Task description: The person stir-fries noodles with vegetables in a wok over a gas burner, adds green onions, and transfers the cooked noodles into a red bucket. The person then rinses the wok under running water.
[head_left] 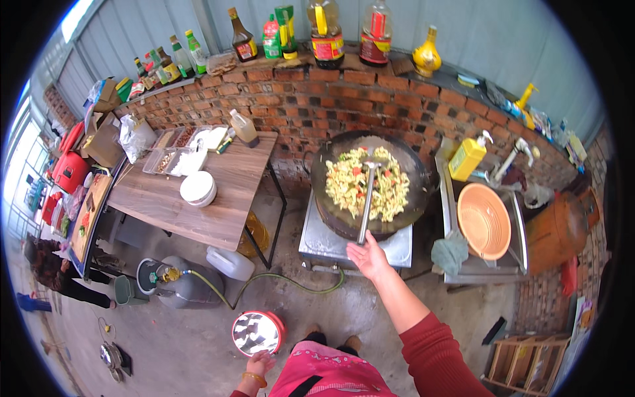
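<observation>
A large dark wok (421, 186) sits on a metal gas stove (310, 243), filled with chopped pale and green vegetables and red pieces (342, 191). Across the food lies a metal cooking spatula (368, 198), its handle pointing towards me. My right hand (367, 255) is at the handle's lower end, palm up with the fingers apart, not closed round it. Low in the view, my left hand (260, 364) hangs empty beside the rim of a red pot with a shiny inside (258, 333); whether it touches the rim is unclear.
Left stands a wooden-topped table (228, 198) with a white bowl (198, 188) and food containers. Below are a gas cylinder (186, 285) and green hose (297, 288). Right, a sink holds an orange basin (483, 221). Bottles line the brick ledge. A person (52, 268) stands far left.
</observation>
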Available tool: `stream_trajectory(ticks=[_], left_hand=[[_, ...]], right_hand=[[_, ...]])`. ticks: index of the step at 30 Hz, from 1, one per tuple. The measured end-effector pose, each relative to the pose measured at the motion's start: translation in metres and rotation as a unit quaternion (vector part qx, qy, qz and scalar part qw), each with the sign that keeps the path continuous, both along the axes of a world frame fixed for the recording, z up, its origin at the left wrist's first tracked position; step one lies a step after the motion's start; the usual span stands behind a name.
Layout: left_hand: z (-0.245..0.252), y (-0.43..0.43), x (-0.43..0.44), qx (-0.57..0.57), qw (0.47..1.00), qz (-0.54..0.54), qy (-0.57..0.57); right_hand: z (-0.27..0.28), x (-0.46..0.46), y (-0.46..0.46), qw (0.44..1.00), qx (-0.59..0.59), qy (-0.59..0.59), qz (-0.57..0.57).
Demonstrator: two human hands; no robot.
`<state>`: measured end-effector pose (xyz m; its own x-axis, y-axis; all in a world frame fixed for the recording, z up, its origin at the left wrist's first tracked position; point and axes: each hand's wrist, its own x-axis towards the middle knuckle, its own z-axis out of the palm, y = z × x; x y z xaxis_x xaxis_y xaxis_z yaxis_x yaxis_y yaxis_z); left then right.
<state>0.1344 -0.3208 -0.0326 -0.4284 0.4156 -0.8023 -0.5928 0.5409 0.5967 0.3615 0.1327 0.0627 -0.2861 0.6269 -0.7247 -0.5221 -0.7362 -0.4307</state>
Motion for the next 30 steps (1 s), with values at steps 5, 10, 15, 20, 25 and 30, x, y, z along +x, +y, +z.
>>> stream_trajectory(ticks=[5, 10, 15, 20, 25, 30], left_hand=[[0.000, 0.028, 0.009, -0.051, 0.997, 0.042, -0.031], [-0.016, 0.082, -0.019, -0.031, 0.993, 0.103, -0.056], [-0.012, 0.168, -0.053, 0.032, 0.997, 0.052, -0.046], [0.006, 0.215, -0.051, 0.068, 0.991, 0.080, -0.078], [0.030, 0.240, -0.011, 0.020, 0.996, 0.073, -0.055], [0.047, 0.237, 0.025, -0.012, 0.995, 0.091, -0.026]], right_hand=[[0.038, 0.038, 0.076, 0.992, -0.002, 0.101, 0.075], [0.093, 0.063, 0.170, 0.894, 0.119, -0.310, 0.299], [0.094, 0.084, 0.195, 0.369, 0.318, -0.746, 0.455], [0.131, 0.179, 0.183, 0.600, 0.343, -0.616, 0.378], [0.157, 0.226, 0.242, 0.749, 0.056, -0.510, 0.420], [0.100, 0.201, 0.324, 0.393, 0.293, -0.644, 0.587]])
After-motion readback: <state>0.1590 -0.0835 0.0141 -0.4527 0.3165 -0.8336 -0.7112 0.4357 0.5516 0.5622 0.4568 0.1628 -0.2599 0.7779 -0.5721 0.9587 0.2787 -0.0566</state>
